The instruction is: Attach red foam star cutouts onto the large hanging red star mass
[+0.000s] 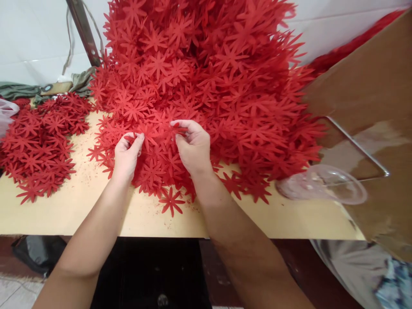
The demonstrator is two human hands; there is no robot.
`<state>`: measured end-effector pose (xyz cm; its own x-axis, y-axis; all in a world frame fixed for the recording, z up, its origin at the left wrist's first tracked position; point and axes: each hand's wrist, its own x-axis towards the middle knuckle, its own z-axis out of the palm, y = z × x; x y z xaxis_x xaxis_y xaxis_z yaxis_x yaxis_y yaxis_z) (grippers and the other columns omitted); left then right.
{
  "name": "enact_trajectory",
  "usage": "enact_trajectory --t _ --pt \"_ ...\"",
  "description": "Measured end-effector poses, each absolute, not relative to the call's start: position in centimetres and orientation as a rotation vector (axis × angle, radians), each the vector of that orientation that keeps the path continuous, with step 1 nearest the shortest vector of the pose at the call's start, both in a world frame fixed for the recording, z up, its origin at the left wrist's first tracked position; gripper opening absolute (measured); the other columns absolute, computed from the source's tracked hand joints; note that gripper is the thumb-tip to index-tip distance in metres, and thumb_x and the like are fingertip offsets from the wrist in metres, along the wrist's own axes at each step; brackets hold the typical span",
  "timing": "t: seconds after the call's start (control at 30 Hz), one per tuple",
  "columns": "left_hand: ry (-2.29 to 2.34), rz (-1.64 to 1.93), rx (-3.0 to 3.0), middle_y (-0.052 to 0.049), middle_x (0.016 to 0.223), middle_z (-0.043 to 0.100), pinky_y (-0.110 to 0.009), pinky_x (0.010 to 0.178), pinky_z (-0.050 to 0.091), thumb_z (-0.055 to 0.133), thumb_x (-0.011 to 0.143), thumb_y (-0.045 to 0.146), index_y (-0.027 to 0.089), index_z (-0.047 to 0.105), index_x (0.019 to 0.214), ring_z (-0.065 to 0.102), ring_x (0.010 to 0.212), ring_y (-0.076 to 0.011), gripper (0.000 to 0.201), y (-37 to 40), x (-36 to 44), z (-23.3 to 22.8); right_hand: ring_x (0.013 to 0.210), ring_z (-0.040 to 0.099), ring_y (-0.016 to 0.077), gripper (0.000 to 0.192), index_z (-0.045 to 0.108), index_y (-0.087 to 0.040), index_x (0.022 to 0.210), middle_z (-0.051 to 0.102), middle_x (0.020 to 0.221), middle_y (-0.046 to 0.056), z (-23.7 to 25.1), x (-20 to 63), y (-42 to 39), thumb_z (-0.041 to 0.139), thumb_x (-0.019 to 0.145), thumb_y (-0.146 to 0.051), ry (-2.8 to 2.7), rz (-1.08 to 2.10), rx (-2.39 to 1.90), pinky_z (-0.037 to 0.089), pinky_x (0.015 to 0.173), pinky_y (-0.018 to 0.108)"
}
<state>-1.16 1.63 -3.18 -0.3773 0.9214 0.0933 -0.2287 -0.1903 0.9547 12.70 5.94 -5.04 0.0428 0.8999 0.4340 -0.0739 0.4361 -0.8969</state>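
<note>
A tall heap of red flower cutouts fills the upper centre of the frame, spilling onto the tan tabletop. At its foot, mid-frame, the left hand and right hand each pinch one flat, thin-petalled cutout, fingers curled closed on its edges.

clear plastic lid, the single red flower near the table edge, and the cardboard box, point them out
clear plastic lid (325,184): head view, middle of its round face
single red flower (171,201): head view, centre where its petals meet
cardboard box (363,81): head view, its brown flap
</note>
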Motion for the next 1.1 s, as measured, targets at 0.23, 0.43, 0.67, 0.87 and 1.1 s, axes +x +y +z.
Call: enact_trajectory --t 0.23,0.43,0.67,0.87,1.1 --pt "1.161 1.666 0.974 0.008 0.050 0.044 -0.016 0.046 0.031 0.074 0.066 0.038 0.017 0.045 0.060 0.037 0.045 -0.0027 0.036 1.4 -0.7 -3.5 0.066 0.056 0.0104 0.020 0.056 -0.019 0.074 0.061 0.073 -0.001 -4.7 12.6 5.6 0.044 0.066 -0.006 -1.314 0.798 -0.887 0.049 0.066 0.026" --pt "1.194 1.653 0.983 0.008 0.058 0.051 -0.016 0.055 0.038 0.078 0.061 0.030 0.017 0.052 0.066 0.043 0.051 -0.0026 0.030 1.4 -0.6 -3.8 0.100 0.057 0.0188 0.021 0.062 -0.021 0.094 0.063 0.102 0.006 -4.3 12.8 5.0 0.058 0.078 -0.032 -1.493 0.559 -0.976 0.044 0.092 0.038" --pt "1.158 1.612 0.969 0.006 0.063 0.056 -0.018 0.062 0.043 0.077 0.061 0.029 0.017 0.054 0.069 0.050 0.057 -0.0041 0.027 1.0 -0.2 -3.3 0.093 0.057 0.0187 0.026 0.062 -0.023 0.090 0.064 0.094 0.005 -3.8 12.3 3.9 0.059 0.079 -0.045 -1.648 0.588 -0.876 0.042 0.091 0.039" --pt "1.144 1.578 1.085 0.003 0.075 0.061 -0.019 0.071 0.045 0.076 0.063 0.030 0.017 0.059 0.075 0.054 0.068 -0.0059 0.024 0.8 -0.1 -3.2 0.071 0.051 0.0145 0.019 0.049 -0.021 0.066 0.053 0.065 0.000 -5.1 11.9 4.8 0.053 0.081 -0.032 -1.600 0.683 -0.948 0.045 0.072 0.032" --pt "1.014 1.489 1.046 -0.001 0.089 0.067 -0.019 0.062 0.045 0.065 0.074 0.030 0.022 0.064 0.097 0.057 0.068 -0.0081 0.024 0.8 -0.8 -3.3 0.113 0.050 0.0240 0.026 0.059 -0.022 0.105 0.057 0.114 0.010 -4.7 12.7 4.9 0.055 0.080 -0.027 -1.558 0.376 -0.980 0.037 0.100 0.044"
